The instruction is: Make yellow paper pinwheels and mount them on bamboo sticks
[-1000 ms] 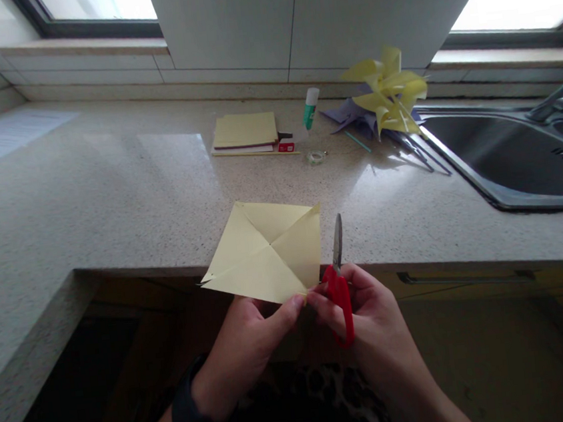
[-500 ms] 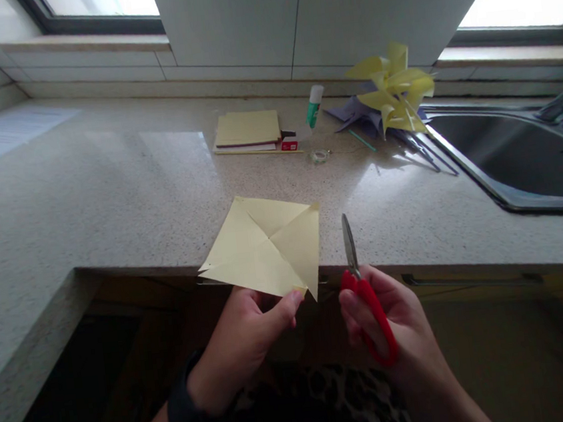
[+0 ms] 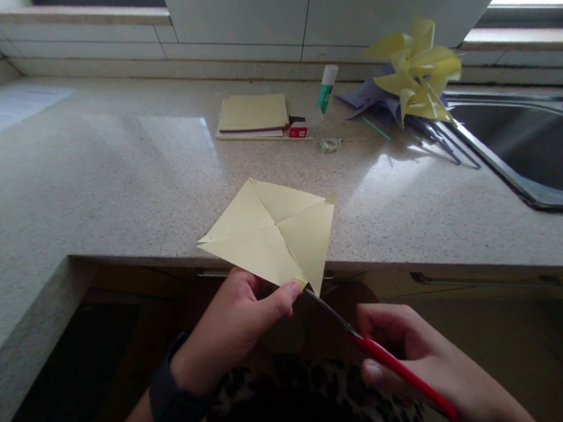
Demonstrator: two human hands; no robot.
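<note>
My left hand (image 3: pixel 256 307) pinches the near corner of a square sheet of yellow paper (image 3: pixel 268 229), thumb on top. Crease lines and slits run along the sheet's diagonals, with a small dark dot at its centre. The paper sticks out over the counter's front edge. In my right hand (image 3: pixel 406 345) is a pair of red-handled scissors (image 3: pixel 395 363), fingers closed round the handles. The blades point up and left, and their tip meets the paper's near corner beside my left thumb. Whether the blades are apart, I cannot tell.
Behind the paper lie a stack of yellow paper (image 3: pixel 254 112), a small red box (image 3: pixel 298 130), a glue stick (image 3: pixel 327 89) and a roll of clear tape (image 3: pixel 329 144). Yellow and purple pinwheels (image 3: pixel 420 72) rest by the sink (image 3: pixel 531 191). Printed sheets (image 3: pixel 4 114) lie far left.
The scissors have swung from upright to tilted left, and their tip has come to the paper's near corner. My left hand keeps its pinch. The view has shifted slightly.
</note>
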